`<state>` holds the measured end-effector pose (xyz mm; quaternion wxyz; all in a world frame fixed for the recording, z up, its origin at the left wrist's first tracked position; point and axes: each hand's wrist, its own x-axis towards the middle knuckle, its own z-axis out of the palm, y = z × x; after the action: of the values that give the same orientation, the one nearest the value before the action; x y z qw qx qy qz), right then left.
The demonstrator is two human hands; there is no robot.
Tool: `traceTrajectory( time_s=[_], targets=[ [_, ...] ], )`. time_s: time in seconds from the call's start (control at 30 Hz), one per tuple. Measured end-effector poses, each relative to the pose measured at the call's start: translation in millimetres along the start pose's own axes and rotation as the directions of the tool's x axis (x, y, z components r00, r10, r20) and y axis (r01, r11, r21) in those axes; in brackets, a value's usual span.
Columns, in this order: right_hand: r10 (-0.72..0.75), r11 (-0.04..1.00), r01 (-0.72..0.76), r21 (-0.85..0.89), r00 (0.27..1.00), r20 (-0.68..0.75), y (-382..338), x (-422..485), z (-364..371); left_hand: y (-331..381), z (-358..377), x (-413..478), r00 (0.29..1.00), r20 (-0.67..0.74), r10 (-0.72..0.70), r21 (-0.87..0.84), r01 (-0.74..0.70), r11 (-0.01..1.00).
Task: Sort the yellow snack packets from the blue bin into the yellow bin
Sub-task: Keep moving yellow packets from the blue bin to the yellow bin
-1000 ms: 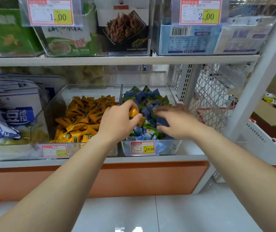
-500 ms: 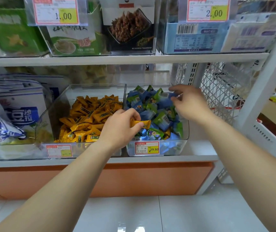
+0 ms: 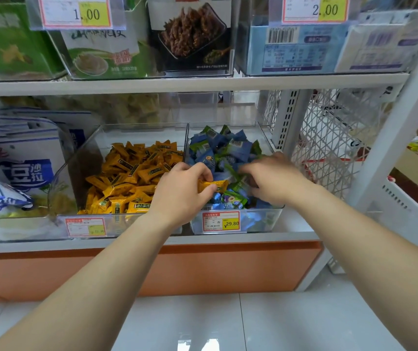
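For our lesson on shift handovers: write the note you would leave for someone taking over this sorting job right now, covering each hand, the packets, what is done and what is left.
Left hand pinches a yellow packet over the blue bin, near its left side; not yet dropped.
Right hand digs, fingers curled, into the blue and green packets; whether it holds one is unclear.
Yellow bin, just left, holds a heap of yellow packets.
Left to do: drop this packet there, then search the blue bin for buried yellow ones; no other plainly shows on top.
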<state>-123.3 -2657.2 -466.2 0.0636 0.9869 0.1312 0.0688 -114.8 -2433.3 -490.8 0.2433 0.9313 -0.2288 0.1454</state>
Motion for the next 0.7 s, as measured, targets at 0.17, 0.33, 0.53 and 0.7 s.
traceTrajectory(
  time_s=[0.17,0.33,0.53,0.7],
  targets=[
    [-0.038,0.998,0.038,0.056,0.999,-0.001,7.4,3.2,-1.8,-0.4,-1.8,-1.7,1.000,-0.007,0.017,-0.004,-0.017,1.000],
    [-0.020,0.999,0.019,0.042,1.000,0.012,3.4,3.7,0.6,0.6,-2.0,-3.0,0.999,-0.016,0.052,0.012,-0.052,0.999],
    [-0.025,0.999,0.025,-0.034,0.999,0.021,4.2,4.3,3.3,-0.5,-2.2,-2.8,0.996,-0.024,0.085,0.052,-0.084,0.995],
    [-0.003,0.998,0.004,-0.066,1.000,0.026,3.2,6.1,2.6,0.0,-2.2,-2.6,0.996,-0.043,0.080,0.044,-0.078,0.996]
  ],
)
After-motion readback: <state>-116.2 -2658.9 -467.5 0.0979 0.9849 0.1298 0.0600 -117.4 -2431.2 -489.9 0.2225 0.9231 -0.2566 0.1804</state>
